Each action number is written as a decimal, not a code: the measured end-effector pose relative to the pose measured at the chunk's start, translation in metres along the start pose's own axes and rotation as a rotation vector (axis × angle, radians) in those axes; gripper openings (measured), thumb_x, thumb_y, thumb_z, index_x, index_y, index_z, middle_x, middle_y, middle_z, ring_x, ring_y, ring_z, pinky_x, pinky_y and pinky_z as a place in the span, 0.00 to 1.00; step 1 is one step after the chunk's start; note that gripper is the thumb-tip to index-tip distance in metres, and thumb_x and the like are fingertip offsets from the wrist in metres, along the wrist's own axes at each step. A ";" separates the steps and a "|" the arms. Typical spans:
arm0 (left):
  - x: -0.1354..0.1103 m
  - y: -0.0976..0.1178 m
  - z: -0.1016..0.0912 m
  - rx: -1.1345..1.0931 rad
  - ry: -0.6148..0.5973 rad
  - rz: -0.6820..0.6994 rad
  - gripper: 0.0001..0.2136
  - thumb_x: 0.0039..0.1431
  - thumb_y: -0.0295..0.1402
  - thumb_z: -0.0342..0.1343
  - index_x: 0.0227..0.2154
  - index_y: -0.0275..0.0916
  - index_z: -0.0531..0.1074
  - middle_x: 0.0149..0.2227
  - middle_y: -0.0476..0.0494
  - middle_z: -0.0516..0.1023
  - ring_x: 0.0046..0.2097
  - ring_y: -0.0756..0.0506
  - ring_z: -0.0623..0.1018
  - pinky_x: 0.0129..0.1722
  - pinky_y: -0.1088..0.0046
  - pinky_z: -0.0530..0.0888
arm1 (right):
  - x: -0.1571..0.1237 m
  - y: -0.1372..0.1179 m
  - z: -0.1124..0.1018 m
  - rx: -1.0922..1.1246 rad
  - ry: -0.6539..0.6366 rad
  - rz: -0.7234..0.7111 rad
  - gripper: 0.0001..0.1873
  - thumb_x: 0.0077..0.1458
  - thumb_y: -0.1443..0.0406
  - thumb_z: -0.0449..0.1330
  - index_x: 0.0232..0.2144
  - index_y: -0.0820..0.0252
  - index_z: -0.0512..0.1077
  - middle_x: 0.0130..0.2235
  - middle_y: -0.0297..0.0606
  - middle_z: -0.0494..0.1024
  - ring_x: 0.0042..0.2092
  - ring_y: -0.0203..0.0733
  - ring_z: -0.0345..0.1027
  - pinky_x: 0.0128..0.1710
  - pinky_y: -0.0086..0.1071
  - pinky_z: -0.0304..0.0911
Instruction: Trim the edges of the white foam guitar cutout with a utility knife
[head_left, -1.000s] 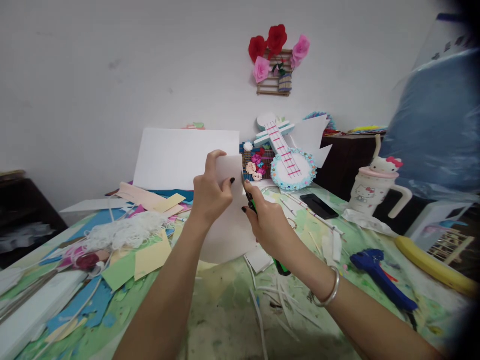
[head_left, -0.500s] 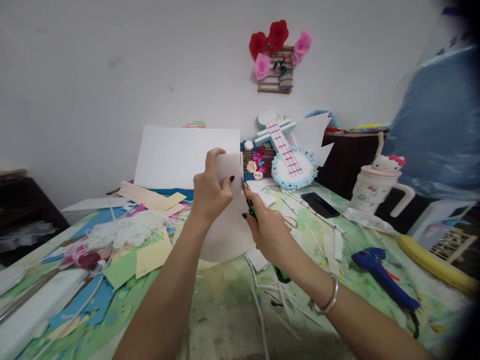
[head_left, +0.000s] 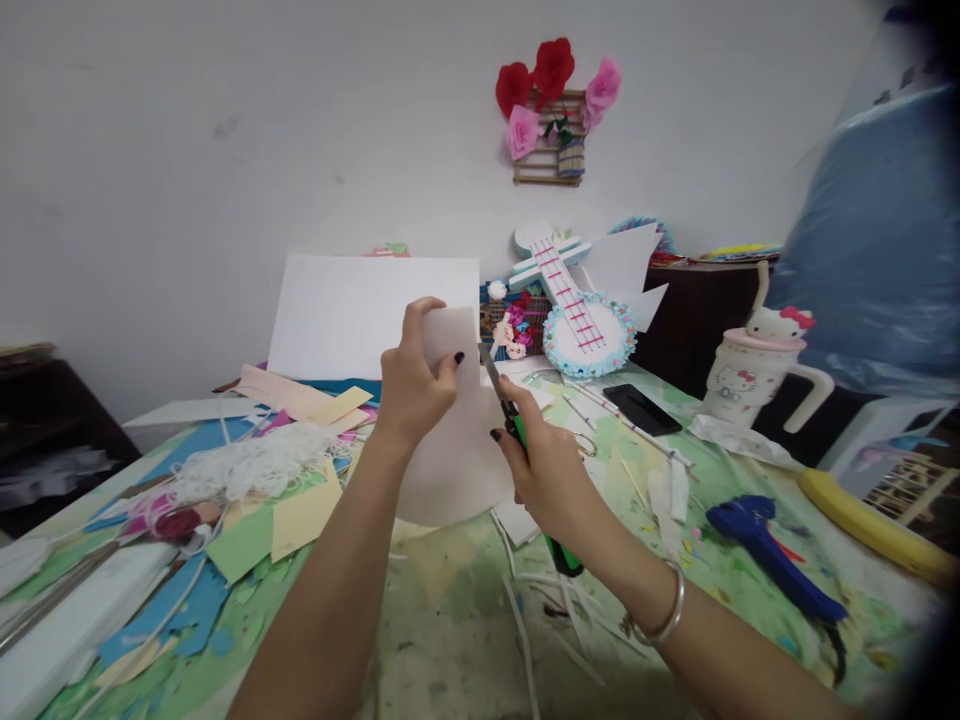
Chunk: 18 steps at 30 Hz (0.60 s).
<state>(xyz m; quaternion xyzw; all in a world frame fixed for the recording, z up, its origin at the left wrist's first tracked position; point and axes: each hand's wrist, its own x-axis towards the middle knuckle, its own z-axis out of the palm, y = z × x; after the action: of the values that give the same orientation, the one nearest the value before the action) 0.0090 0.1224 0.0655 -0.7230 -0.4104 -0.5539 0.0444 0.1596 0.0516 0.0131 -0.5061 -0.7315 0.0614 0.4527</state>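
Note:
My left hand (head_left: 417, 390) grips the upper part of a white board piece (head_left: 457, 455), thumb on the near face and fingers curled over its far side. The piece has a straight narrow top and a wide rounded lower end. My right hand (head_left: 551, 465) is wrapped round a green and black utility knife (head_left: 517, 425). Its extended blade points up and left, with the tip by the piece's upper right edge. I cannot tell if the tip touches it.
White offcut strips (head_left: 525, 640) lie in front. A blue glue gun (head_left: 776, 555), a banana (head_left: 874, 525), a phone (head_left: 641, 410) and a white cup (head_left: 754, 375) are on the right. Coloured paper (head_left: 307, 510) and white yarn (head_left: 247, 460) cover the left. A decorated toy instrument (head_left: 589, 335) leans behind.
The knife has drawn slightly away from the board's right edge, so more of its blade shows. My left hand and the board have shifted a little left.

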 end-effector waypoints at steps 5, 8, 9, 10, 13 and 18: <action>0.004 -0.012 -0.004 -0.347 -0.212 -0.112 0.25 0.53 0.32 0.52 0.55 0.46 0.54 0.25 0.52 0.70 0.25 0.50 0.73 0.24 0.77 0.69 | 0.008 0.008 -0.012 0.140 0.132 0.112 0.28 0.58 0.67 0.50 0.60 0.49 0.52 0.23 0.26 0.71 0.18 0.34 0.64 0.25 0.29 0.63; 0.007 -0.015 -0.008 -0.561 -0.348 -0.157 0.29 0.54 0.33 0.53 0.58 0.47 0.50 0.28 0.50 0.72 0.27 0.49 0.75 0.25 0.76 0.72 | 0.015 0.014 -0.012 0.272 0.198 0.189 0.29 0.55 0.64 0.54 0.58 0.49 0.52 0.29 0.27 0.73 0.15 0.32 0.63 0.20 0.28 0.63; 0.008 -0.015 -0.010 -0.602 -0.374 -0.163 0.30 0.54 0.34 0.53 0.58 0.47 0.49 0.28 0.50 0.72 0.27 0.49 0.75 0.25 0.75 0.73 | 0.017 0.015 -0.011 0.328 0.210 0.212 0.30 0.54 0.63 0.55 0.58 0.49 0.52 0.33 0.29 0.74 0.15 0.31 0.63 0.17 0.27 0.62; 0.008 -0.014 -0.011 -0.627 -0.391 -0.166 0.32 0.53 0.34 0.54 0.59 0.47 0.48 0.29 0.49 0.73 0.28 0.49 0.76 0.26 0.74 0.73 | 0.020 0.015 -0.009 0.388 0.219 0.231 0.31 0.52 0.63 0.56 0.57 0.49 0.52 0.37 0.31 0.75 0.14 0.30 0.62 0.15 0.27 0.61; 0.008 -0.012 -0.013 -0.651 -0.423 -0.161 0.37 0.52 0.35 0.57 0.62 0.48 0.44 0.32 0.46 0.75 0.31 0.47 0.77 0.29 0.72 0.75 | 0.032 0.011 -0.005 0.556 0.217 0.259 0.33 0.49 0.62 0.58 0.56 0.49 0.51 0.43 0.35 0.74 0.13 0.29 0.62 0.10 0.26 0.58; 0.006 -0.008 -0.015 -0.680 -0.519 -0.141 0.46 0.50 0.34 0.60 0.64 0.50 0.34 0.37 0.42 0.77 0.36 0.44 0.79 0.33 0.68 0.77 | 0.054 0.002 -0.001 0.746 0.206 0.291 0.34 0.44 0.67 0.58 0.54 0.51 0.51 0.35 0.29 0.73 0.13 0.30 0.62 0.09 0.24 0.58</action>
<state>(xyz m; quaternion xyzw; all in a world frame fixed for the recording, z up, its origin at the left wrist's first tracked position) -0.0076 0.1232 0.0735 -0.7819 -0.2507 -0.4592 -0.3389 0.1572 0.0951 0.0448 -0.4090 -0.5306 0.3347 0.6627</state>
